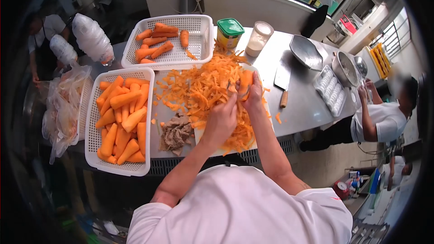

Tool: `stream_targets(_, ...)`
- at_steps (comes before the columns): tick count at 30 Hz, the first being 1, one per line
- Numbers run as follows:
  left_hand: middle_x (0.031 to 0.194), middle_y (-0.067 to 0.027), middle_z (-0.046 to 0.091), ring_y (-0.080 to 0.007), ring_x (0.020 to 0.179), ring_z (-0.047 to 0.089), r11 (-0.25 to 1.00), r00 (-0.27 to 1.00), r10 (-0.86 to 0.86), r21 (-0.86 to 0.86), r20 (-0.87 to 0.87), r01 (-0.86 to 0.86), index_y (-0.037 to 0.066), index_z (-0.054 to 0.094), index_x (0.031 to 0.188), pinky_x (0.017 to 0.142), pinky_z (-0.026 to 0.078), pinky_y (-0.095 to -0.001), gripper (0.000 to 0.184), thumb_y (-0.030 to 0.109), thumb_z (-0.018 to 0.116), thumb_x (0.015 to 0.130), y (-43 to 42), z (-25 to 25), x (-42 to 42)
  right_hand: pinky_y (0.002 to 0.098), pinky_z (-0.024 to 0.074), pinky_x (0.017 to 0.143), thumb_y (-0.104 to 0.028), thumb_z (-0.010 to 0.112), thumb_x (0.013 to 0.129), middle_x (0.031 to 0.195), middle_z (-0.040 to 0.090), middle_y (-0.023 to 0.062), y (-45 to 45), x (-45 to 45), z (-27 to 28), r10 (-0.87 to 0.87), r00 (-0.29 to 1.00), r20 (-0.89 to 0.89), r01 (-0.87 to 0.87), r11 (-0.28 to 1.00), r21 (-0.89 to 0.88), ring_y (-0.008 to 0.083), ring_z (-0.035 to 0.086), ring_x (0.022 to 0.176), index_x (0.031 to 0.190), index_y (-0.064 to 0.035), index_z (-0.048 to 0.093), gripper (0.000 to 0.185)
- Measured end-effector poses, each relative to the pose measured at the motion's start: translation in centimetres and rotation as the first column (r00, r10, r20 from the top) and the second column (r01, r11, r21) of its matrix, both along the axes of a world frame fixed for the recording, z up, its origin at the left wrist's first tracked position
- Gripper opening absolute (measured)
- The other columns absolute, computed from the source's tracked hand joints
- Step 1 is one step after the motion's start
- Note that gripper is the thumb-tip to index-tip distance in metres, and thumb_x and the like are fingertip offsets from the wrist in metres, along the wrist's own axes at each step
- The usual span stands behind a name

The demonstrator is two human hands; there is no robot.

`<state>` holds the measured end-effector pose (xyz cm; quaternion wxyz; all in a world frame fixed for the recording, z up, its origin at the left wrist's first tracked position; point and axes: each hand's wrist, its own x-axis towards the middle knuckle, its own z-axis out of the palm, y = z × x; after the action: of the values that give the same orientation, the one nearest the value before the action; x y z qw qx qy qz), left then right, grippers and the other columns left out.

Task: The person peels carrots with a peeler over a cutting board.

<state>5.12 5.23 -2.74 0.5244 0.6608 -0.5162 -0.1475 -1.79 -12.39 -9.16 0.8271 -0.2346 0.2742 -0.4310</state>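
Observation:
My right hand (254, 94) grips an orange carrot (246, 81) over the cutting board. My left hand (220, 119) is closed beside it, its fingers around a small peeler (233, 86) that is mostly hidden. Beneath both hands lies a big heap of carrot peelings (203, 79), covering most of the white board (270, 117). Peeled carrots fill a white perforated basket (151, 131) on the left. Behind it, another white basket (207, 40) holds several carrots with duller surfaces. A crumpled brown cloth (176, 133) rests near the front edge, left of my left hand.
A cleaver (283, 79) lies right of the board. Behind stand a green-lidded tub (229, 34) and a clear container (259, 39). Farther right are a dark tray (306, 52), an egg tray (330, 90) and a metal bowl (345, 68). A person (379, 117) works at the right.

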Motion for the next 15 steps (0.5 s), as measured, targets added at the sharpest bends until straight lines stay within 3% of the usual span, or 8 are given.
stream_targets(2, 0.080, -0.0275, 0.062, -0.0380, 0.069, 0.066, 1.000, 0.998, -0.011, 0.027, 0.055, 0.009, -0.002, 0.063, 0.119, 0.061, 0.049, -0.0395, 0.027, 0.005, 0.057, 0.093, 1.6, 0.2, -0.6, 0.0331, 0.0542, 0.060, -0.053, 0.045, 0.101, 0.083, 0.062, 0.0089, -2.1, -0.6, -0.3, -0.035, 0.996, -0.078, 0.033, 0.999, -0.025, 0.0203, 0.062, 0.070, 0.110, -0.0066, 0.055, 0.048)
stream_targets(4, 0.081, -0.0273, 0.063, -0.0400, 0.073, 0.066, 0.985, 0.997, -0.045, 0.162, -0.070, 0.056, -0.003, 0.063, 0.118, 0.063, 0.050, -0.0421, 0.027, 0.005, 0.058, 0.093, 2.6, 1.5, -0.9, 0.0321, 0.0538, 0.060, -0.052, 0.043, 0.102, 0.082, 0.061, 0.0090, -2.6, -0.8, 0.5, -0.007, 1.000, -0.022, 0.007, 1.000, -0.009, 0.0202, 0.062, 0.070, 0.109, -0.0051, 0.055, 0.049)
stream_targets(5, 0.081, -0.0273, 0.063, -0.0400, 0.073, 0.066, 0.985, 0.997, -0.026, 0.170, -0.067, 0.037, -0.003, 0.063, 0.118, 0.063, 0.050, -0.0421, 0.027, 0.005, 0.058, 0.093, 1.6, 1.7, -0.9, 0.0324, 0.0550, 0.062, -0.051, 0.040, 0.103, 0.088, 0.063, 0.0096, -2.7, -0.8, 0.7, 0.013, 0.997, -0.078, -0.018, 0.997, -0.073, 0.0199, 0.063, 0.075, 0.111, -0.0052, 0.055, 0.049)
stream_targets(7, 0.081, -0.0278, 0.063, -0.0399, 0.073, 0.066, 0.994, 0.992, 0.105, -0.010, -0.067, -0.106, -0.003, 0.063, 0.118, 0.063, 0.050, -0.0424, 0.028, 0.005, 0.060, 0.091, -2.4, 2.5, -0.1, 0.0327, 0.0563, 0.064, -0.050, 0.037, 0.104, 0.093, 0.064, 0.0102, -2.6, -0.3, 0.6, 0.051, 0.990, -0.135, -0.070, 0.988, -0.137, 0.0197, 0.064, 0.079, 0.113, -0.0053, 0.054, 0.049)
stream_targets(10, 0.080, -0.0286, 0.061, -0.0361, 0.067, 0.066, 0.988, 0.989, 0.149, -0.035, -0.017, -0.149, -0.003, 0.063, 0.119, 0.062, 0.050, -0.0393, 0.029, 0.006, 0.061, 0.091, -5.6, 1.4, -0.5, 0.0329, 0.0563, 0.066, -0.049, 0.032, 0.105, 0.097, 0.065, 0.0111, -2.2, 0.0, -0.3, 0.055, 0.993, -0.100, -0.065, 0.993, -0.095, 0.0207, 0.064, 0.081, 0.117, -0.0047, 0.054, 0.051)
stream_targets(13, 0.081, -0.0285, 0.062, -0.0354, 0.068, 0.066, 0.993, 0.987, 0.113, 0.017, 0.111, -0.116, -0.002, 0.063, 0.119, 0.062, 0.050, -0.0377, 0.029, 0.006, 0.060, 0.092, -1.8, 0.0, -2.9, 0.0322, 0.0559, 0.067, -0.048, 0.028, 0.106, 0.100, 0.065, 0.0114, -3.7, -0.3, 0.2, 0.099, 0.993, -0.060, -0.103, 0.993, -0.051, 0.0213, 0.064, 0.082, 0.118, -0.0048, 0.054, 0.052)
stream_targets(15, 0.083, -0.0281, 0.063, -0.0368, 0.071, 0.067, 0.990, 0.996, 0.071, 0.116, 0.046, -0.076, -0.002, 0.063, 0.119, 0.063, 0.050, -0.0383, 0.029, 0.007, 0.060, 0.092, -0.2, 0.7, -3.1, 0.0320, 0.0554, 0.066, -0.047, 0.028, 0.106, 0.099, 0.065, 0.0115, -4.6, -0.7, 0.0, 0.029, 0.998, -0.057, -0.033, 0.997, -0.074, 0.0212, 0.064, 0.082, 0.117, -0.0043, 0.054, 0.051)
